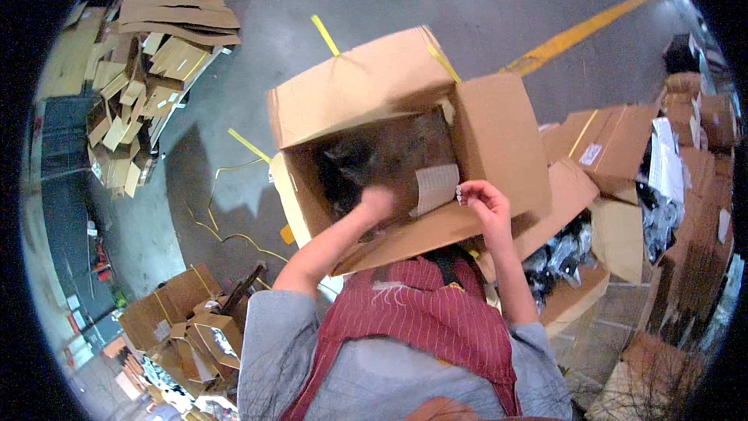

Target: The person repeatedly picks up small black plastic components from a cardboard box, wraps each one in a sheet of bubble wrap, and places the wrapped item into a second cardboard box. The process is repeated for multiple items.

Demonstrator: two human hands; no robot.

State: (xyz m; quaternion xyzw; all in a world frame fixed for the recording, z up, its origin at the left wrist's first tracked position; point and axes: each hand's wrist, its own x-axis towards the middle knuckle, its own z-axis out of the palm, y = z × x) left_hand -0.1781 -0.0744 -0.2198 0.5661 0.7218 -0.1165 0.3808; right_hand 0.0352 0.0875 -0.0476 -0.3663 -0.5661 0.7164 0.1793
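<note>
A large open cardboard box (499, 140) stands in front of me with its flaps folded outward. My left hand (379, 203) reaches inside, smeared by motion, so its fingers cannot be made out. Dark, shiny plastic-looking material (351, 156) lies in the shadowed interior. My right hand (489, 204) is at the box's near right edge, thumb and fingers pinched together around a small whitish thing too small to name. Just left of those fingertips, a pale ribbed sheet (436, 189) rests inside the box.
Flattened cardboard (179, 12) is heaped at the far left. Open boxes (171, 308) stand at the lower left. On the right is a box (573, 292) of clear and black plastic, near more cartons (612, 140). Yellow strap (214, 226) trails over the floor.
</note>
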